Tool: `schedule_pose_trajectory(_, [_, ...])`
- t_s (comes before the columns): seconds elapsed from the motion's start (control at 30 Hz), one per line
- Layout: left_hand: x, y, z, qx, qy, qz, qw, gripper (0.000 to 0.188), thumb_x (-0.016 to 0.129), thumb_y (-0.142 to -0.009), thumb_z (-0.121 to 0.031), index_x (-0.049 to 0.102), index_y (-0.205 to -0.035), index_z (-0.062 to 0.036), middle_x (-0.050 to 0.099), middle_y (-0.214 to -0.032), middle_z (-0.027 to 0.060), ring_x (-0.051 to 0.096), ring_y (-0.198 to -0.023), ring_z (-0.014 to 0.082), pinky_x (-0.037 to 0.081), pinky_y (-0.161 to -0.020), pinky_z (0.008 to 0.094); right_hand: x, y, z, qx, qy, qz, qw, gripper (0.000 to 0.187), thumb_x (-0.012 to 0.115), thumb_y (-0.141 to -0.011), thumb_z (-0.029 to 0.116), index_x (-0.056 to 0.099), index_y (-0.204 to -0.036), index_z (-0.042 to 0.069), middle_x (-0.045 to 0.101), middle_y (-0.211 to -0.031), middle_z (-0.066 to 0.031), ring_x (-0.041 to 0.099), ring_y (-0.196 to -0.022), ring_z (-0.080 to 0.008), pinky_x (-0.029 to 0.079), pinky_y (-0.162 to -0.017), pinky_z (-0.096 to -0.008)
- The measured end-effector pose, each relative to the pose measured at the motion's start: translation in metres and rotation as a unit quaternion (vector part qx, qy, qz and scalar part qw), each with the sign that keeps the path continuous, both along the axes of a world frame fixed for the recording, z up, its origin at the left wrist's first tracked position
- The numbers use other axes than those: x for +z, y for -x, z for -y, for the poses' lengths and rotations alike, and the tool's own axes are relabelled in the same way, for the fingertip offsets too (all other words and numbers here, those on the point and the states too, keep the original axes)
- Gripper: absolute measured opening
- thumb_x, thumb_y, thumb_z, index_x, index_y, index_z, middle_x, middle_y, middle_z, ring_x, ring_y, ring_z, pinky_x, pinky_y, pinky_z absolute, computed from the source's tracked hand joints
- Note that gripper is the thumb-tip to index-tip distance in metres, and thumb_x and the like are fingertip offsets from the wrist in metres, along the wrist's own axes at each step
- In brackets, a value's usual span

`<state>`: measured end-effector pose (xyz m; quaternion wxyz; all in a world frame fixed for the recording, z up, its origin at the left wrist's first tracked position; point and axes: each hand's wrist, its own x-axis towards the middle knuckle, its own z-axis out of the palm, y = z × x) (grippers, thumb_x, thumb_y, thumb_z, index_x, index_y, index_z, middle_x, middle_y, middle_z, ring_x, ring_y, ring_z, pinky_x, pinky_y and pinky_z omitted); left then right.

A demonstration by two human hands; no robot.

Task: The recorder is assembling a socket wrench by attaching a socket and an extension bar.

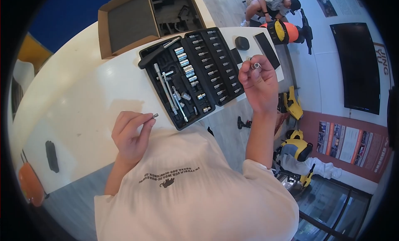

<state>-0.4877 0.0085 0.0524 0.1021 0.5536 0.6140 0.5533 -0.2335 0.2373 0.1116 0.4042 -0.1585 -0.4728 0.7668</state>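
My left hand (134,135) is at the table's near edge, pinching a small silver screwdriver bit or socket (156,115) between thumb and fingertips. Raised over the right end of the table, my right hand (261,85) grips a small shiny metal socket (256,66) whose open end shows. Between the hands lies an unfolded black socket set case (181,126). Its left half holds a row of chrome sockets (188,70), a black-handled ratchet (160,53) lying across the top, an extension bar (165,89) and smaller pieces. Rows of bit sockets (213,66) fill the right half.
Behind the case stands an open cardboard box (129,27) with dark foam. A black round-cornered object (242,43) and a flat black bar (267,50) lie at the right. A dark strip (51,156) rests far left. Another person (272,4) crouches beyond, beside an orange-and-black machine (286,32).
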Motion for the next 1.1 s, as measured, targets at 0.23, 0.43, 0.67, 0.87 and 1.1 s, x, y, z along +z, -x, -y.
schedule_pose_trajectory(0.23, [0.0,-0.002,0.0,0.006,0.003,0.0,1.0,0.02,0.081,-0.076,0.008,0.074,-0.093,0.0007,0.07,-0.085,0.0101,0.063,-0.077,0.0248,0.049,-0.067,0.0331,0.011,0.005,0.017,0.087,0.128,-0.101,0.983,0.022,0.052,-0.109,0.017,0.046,-0.124,0.003,0.07,-0.116,-0.0288,0.073,-0.095,-0.0308,0.061,-0.078,-0.0349])
schedule_pose_trajectory(0.43, [0.0,-0.001,0.001,0.007,0.008,-0.001,1.0,0.019,0.081,-0.076,0.008,0.075,-0.093,0.0005,0.07,-0.085,0.01,0.063,-0.078,0.0246,0.049,-0.068,0.0332,0.012,0.008,0.022,0.127,0.173,-0.16,0.963,0.023,0.045,-0.111,0.018,0.043,-0.125,0.001,0.067,-0.122,-0.0328,0.073,-0.098,-0.035,0.061,-0.08,-0.0372])
schedule_pose_trajectory(0.67, [-0.002,-0.001,0.003,0.018,0.005,0.01,1.0,0.019,0.081,-0.077,0.007,0.075,-0.093,0.0004,0.07,-0.087,0.0101,0.064,-0.078,0.0245,0.049,-0.069,0.0328,0.011,0.015,0.025,0.055,0.025,0.019,0.998,0.02,0.057,-0.107,0.016,0.051,-0.119,0.0,0.071,-0.115,-0.0276,0.074,-0.095,-0.029,0.06,-0.08,-0.0342])
schedule_pose_trajectory(0.87, [-0.006,0.001,0.004,0.018,0.0,0.001,1.0,0.018,0.078,-0.081,0.01,0.073,-0.098,0.006,0.068,-0.092,0.0124,0.063,-0.081,0.0208,0.054,-0.07,0.0279,0.006,0.043,0.046,-0.175,-0.264,0.324,0.892,0.017,0.072,-0.093,-0.005,0.066,-0.108,-0.001,0.075,-0.109,-0.0133,0.072,-0.095,-0.0152,0.056,-0.087,-0.028])
schedule_pose_trajectory(1.1, [-0.004,-0.002,0.004,0.042,0.006,0.029,0.999,0.018,0.081,-0.078,0.006,0.075,-0.094,0.0004,0.07,-0.088,0.0099,0.064,-0.08,0.0241,0.05,-0.071,0.0327,0.01,0.041,0.047,-0.197,-0.258,0.332,0.886,0.02,0.077,-0.09,-0.004,0.068,-0.108,-0.001,0.075,-0.107,-0.0103,0.071,-0.097,-0.0131,0.055,-0.088,-0.0261])
